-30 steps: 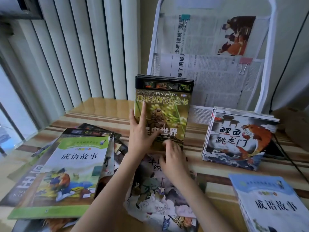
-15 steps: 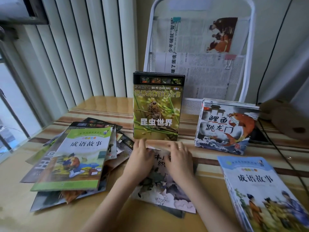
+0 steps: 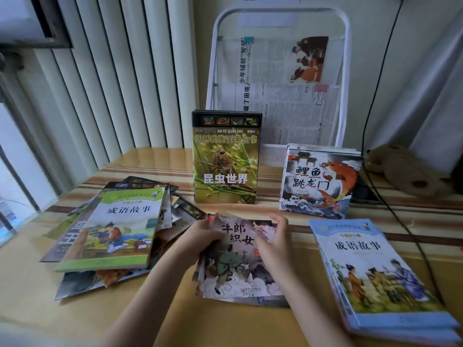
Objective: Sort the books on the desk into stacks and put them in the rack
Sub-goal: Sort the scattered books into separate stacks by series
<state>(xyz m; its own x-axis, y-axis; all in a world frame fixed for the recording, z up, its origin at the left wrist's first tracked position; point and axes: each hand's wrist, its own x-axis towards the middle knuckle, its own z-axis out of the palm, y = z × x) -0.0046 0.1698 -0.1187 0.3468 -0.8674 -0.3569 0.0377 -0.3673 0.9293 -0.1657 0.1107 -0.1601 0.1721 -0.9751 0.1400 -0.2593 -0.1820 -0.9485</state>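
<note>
A thin picture book with a grey-and-pink painted cover (image 3: 238,269) lies on top of a few similar books in front of me. My left hand (image 3: 203,237) grips its left edge and my right hand (image 3: 274,242) grips its upper right edge, lifting the top slightly. A stack of green insect-cover books (image 3: 225,166) stands upright against the white wire rack (image 3: 343,71). Next to it leans a stack with a red carp cover (image 3: 318,181). A blue-covered stack (image 3: 375,276) lies flat at the right. A loose pile topped by a green-covered book (image 3: 117,229) spreads at the left.
Newspaper sheets are clipped inside the rack. A brown plush toy (image 3: 411,171) and a black cable (image 3: 398,214) lie at the back right. Vertical blinds and a window run along the left. The desk (image 3: 160,309) has a glossy yellow top.
My hands left the upright insect book stack, dropped to the picture book in front of me and took hold of its edges. The view has tilted down and pulled back.
</note>
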